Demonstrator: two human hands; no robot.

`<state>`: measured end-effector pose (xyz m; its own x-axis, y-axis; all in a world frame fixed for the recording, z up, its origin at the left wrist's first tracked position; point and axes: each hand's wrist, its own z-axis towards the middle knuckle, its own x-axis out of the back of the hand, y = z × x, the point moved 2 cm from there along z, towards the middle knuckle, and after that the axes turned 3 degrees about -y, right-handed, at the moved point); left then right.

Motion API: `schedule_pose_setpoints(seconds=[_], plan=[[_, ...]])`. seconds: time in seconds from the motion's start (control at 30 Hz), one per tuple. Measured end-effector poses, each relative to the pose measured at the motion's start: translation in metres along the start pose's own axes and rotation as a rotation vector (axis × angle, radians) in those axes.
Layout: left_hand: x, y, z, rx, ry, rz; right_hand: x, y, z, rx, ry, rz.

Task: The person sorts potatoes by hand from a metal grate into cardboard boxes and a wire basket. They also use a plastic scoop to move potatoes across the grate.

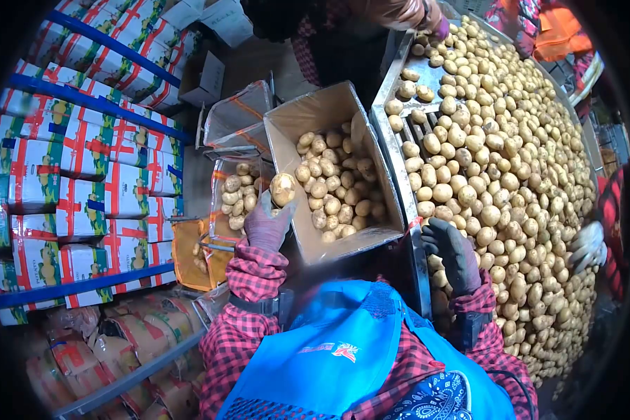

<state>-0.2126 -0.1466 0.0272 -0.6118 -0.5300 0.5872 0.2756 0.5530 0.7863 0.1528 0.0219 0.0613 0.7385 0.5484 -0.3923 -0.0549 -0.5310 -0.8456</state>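
My left hand (268, 222), in a purple-grey glove, is closed around a large potato (283, 189). It holds the potato above the left edge of a cardboard box (371, 241) lined with clear film and partly filled with potatoes (332, 182). Over the near left edge of the sorting table (418, 269) is my right hand (451, 252), in a dark glove. Its fingers are stretched out and slightly bent, with nothing visible in them. A broad heap of potatoes (504, 189) covers most of the table beside that hand.
Left of the box stand a mesh-sided bin of potatoes (239, 196) and an orange crate (189, 259). Stacked printed cartons (84, 203) with blue straps fill the left. Other people work around the table; a white-gloved hand (588, 246) is at the right, a purple-gloved hand (441, 28) at the top.
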Motion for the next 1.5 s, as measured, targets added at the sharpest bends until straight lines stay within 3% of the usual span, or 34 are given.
schedule_pose_setpoints(seconds=[0.17, 0.27, 0.37, 0.43, 0.47, 0.53, 0.63, 0.77, 0.87, 1.0, 1.1, 1.2, 1.23, 1.37, 1.4, 1.43, 1.47, 1.5], plan=[[0.01, 0.013, -0.006, 0.018, 0.019, 0.338, -0.003, 0.002, 0.001, -0.032, -0.015, -0.014], [0.012, 0.006, -0.007, 0.152, -0.023, 0.263, -0.006, -0.001, 0.001, -0.045, -0.013, -0.038], [0.038, 0.01, -0.005, -0.204, 0.213, -0.096, -0.005, 0.001, 0.0, -0.037, -0.015, -0.04], [0.093, 0.012, -0.009, -0.012, 0.332, -0.119, 0.003, 0.005, 0.001, -0.089, 0.007, -0.015], [0.117, 0.016, -0.012, -0.11, 0.391, -0.281, 0.006, 0.009, 0.002, -0.132, 0.031, 0.011], [0.163, 0.023, -0.024, -0.094, 0.463, -0.389, 0.005, 0.007, 0.001, -0.112, 0.037, -0.008], [0.215, 0.008, -0.043, -0.061, 0.644, -0.311, 0.007, 0.01, 0.004, -0.103, 0.032, 0.012], [0.25, -0.051, -0.064, -0.037, 0.903, -0.257, -0.002, 0.006, 0.009, -0.119, 0.012, 0.019], [0.24, -0.102, -0.066, 0.085, 0.947, -0.105, -0.007, 0.005, 0.016, -0.168, 0.066, 0.046], [0.195, -0.134, -0.05, 0.142, 0.796, 0.03, -0.013, -0.003, 0.003, -0.111, 0.06, 0.012], [0.15, -0.132, -0.015, 0.067, 0.595, 0.083, -0.001, 0.001, -0.011, -0.263, 0.148, 0.068], [0.091, -0.098, 0.025, -0.077, 0.408, 0.054, 0.024, 0.017, -0.014, 0.164, 0.273, -0.351], [0.065, -0.079, 0.036, -0.138, 0.339, 0.035, 0.021, 0.011, -0.015, 0.12, 0.277, -0.007], [-0.056, 0.035, 0.042, -0.464, -0.046, -0.096, 0.051, -0.028, -0.026, 0.377, 0.608, -0.988], [-0.089, 0.068, 0.041, -0.543, -0.157, -0.128, 0.068, -0.043, -0.025, 0.384, 0.712, -1.333], [-0.121, 0.105, 0.033, -0.64, -0.283, -0.188, 0.09, -0.042, -0.021, 0.268, 0.866, -1.45], [-0.149, 0.134, 0.025, -0.732, -0.406, -0.247, 0.107, -0.054, -0.024, 0.314, 0.915, -1.547], [-0.177, 0.138, 0.026, -0.825, -0.42, -0.19, 0.128, -0.057, -0.02, 0.192, 0.979, -1.695]])
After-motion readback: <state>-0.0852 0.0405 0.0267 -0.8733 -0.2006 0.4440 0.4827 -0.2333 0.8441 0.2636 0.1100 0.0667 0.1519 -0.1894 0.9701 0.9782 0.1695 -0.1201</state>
